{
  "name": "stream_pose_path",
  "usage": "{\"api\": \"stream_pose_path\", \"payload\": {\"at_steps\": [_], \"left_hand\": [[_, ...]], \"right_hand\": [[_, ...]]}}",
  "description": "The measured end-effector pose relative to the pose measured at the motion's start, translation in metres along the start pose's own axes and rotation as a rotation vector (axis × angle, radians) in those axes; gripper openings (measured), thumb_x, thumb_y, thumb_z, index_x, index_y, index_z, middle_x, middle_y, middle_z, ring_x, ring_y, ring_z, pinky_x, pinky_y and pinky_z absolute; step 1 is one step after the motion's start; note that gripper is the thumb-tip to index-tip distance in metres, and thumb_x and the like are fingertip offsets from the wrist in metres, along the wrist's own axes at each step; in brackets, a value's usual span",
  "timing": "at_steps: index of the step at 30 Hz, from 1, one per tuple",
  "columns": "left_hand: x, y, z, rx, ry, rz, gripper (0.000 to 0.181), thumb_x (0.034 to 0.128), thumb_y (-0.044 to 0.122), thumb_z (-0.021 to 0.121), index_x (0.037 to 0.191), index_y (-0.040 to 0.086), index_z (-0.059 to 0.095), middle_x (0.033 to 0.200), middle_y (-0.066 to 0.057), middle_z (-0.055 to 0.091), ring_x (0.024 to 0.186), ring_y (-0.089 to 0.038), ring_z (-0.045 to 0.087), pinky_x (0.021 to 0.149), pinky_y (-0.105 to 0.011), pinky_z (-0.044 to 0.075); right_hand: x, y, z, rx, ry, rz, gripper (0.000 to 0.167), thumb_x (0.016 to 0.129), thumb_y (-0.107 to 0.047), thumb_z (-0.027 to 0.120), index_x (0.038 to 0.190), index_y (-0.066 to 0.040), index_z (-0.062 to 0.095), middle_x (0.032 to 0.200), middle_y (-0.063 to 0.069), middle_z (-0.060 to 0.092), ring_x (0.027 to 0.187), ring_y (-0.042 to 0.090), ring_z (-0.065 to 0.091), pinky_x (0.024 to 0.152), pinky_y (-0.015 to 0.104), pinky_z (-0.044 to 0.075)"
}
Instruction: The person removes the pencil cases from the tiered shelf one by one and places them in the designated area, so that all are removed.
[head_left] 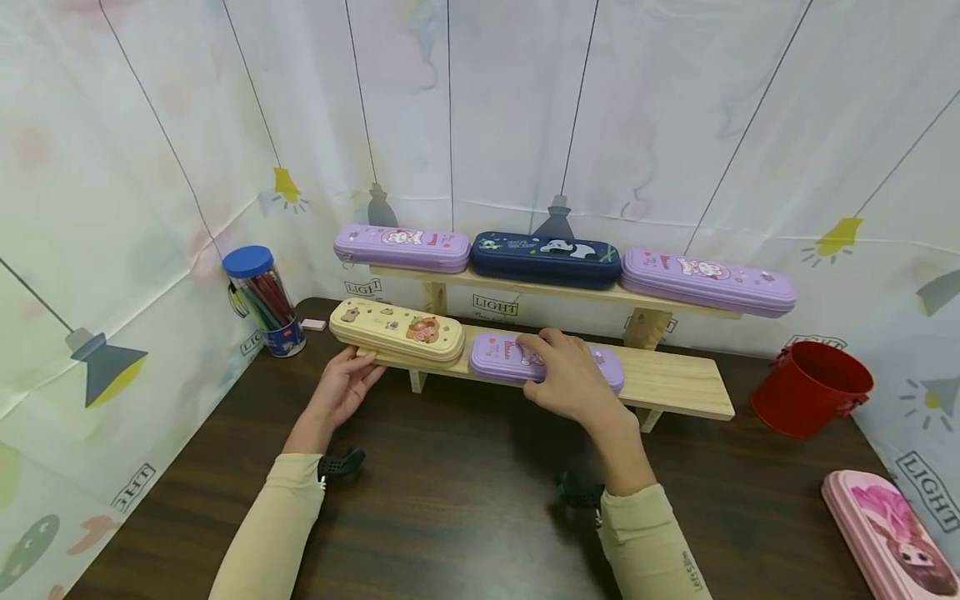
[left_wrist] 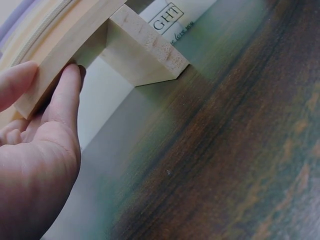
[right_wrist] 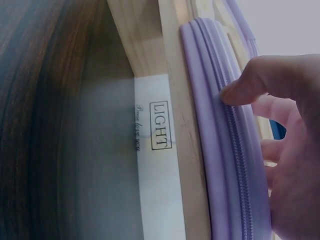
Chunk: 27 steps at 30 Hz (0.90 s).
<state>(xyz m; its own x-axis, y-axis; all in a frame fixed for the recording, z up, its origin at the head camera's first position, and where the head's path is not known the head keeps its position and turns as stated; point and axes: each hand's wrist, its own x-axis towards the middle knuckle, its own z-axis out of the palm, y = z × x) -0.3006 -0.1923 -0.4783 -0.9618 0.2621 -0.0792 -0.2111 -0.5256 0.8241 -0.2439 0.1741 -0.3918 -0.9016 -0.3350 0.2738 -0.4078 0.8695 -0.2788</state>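
On the lower board of a two-tier wooden shelf (head_left: 675, 380) lies a purple pencil case (head_left: 491, 353) with a zipper (right_wrist: 235, 150) along its side. My right hand (head_left: 573, 375) grips it from above, thumb on the zipped front side and fingers over the top. To its left sits a cream pencil case (head_left: 397, 329) with small cartoon prints. My left hand (head_left: 347, 387) holds the left end of the lower board beneath the cream case. In the left wrist view, a finger of the left hand (left_wrist: 45, 155) reaches under the wooden board (left_wrist: 65, 60) and the thumb touches its edge.
The upper tier bears a purple case (head_left: 405, 248), a navy panda case (head_left: 543, 260) and another purple case (head_left: 708, 282). A blue-lidded pencil tub (head_left: 262, 300) and a pink eraser (head_left: 313, 324) are left; a red bucket (head_left: 806, 392) and a pink case (head_left: 862, 517) are right.
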Motion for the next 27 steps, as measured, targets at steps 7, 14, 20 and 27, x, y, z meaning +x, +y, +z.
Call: {"api": "stream_pose_path", "payload": {"at_steps": [7, 14, 20, 27], "left_hand": [[0.000, 0.001, 0.001, -0.011, 0.003, -0.011, 0.064, 0.1053, 0.000, 0.039, 0.161, 0.011, 0.009, 0.166, -0.016, 0.016, 0.114, -0.005, 0.065, 0.105, -0.024, 0.050], [0.001, 0.000, 0.001, -0.009, -0.005, -0.012, 0.064, 0.1052, 0.001, 0.040, 0.161, 0.011, 0.010, 0.166, -0.015, 0.017, 0.124, -0.009, 0.060, 0.108, -0.025, 0.048], [-0.002, 0.001, 0.000, 0.018, 0.001, -0.010, 0.064, 0.1056, 0.002, 0.040, 0.161, 0.012, 0.008, 0.166, -0.014, 0.017, 0.141, -0.016, 0.044, 0.111, -0.027, 0.045], [-0.003, 0.002, 0.000, 0.021, -0.010, -0.011, 0.064, 0.1058, 0.002, 0.039, 0.161, 0.012, 0.007, 0.166, -0.014, 0.016, 0.131, -0.010, 0.055, 0.111, -0.027, 0.044]], "right_hand": [[-0.005, 0.000, -0.009, 0.028, -0.050, 0.061, 0.070, 0.073, -0.027, 0.071, 0.141, -0.019, 0.054, 0.129, 0.015, 0.057, 0.118, 0.037, 0.053, 0.110, 0.059, 0.035], [-0.013, 0.004, -0.015, 0.015, -0.051, 0.073, 0.071, 0.072, -0.029, 0.072, 0.141, -0.019, 0.055, 0.138, 0.014, 0.060, 0.125, 0.038, 0.052, 0.109, 0.059, 0.038], [-0.021, 0.010, -0.020, 0.015, -0.052, 0.085, 0.070, 0.071, -0.031, 0.074, 0.137, -0.019, 0.057, 0.133, 0.013, 0.062, 0.120, 0.035, 0.057, 0.104, 0.053, 0.045], [-0.037, 0.020, -0.029, 0.002, -0.045, 0.130, 0.070, 0.073, -0.032, 0.073, 0.140, -0.021, 0.054, 0.134, 0.010, 0.061, 0.116, 0.030, 0.060, 0.094, 0.051, 0.052]]}}
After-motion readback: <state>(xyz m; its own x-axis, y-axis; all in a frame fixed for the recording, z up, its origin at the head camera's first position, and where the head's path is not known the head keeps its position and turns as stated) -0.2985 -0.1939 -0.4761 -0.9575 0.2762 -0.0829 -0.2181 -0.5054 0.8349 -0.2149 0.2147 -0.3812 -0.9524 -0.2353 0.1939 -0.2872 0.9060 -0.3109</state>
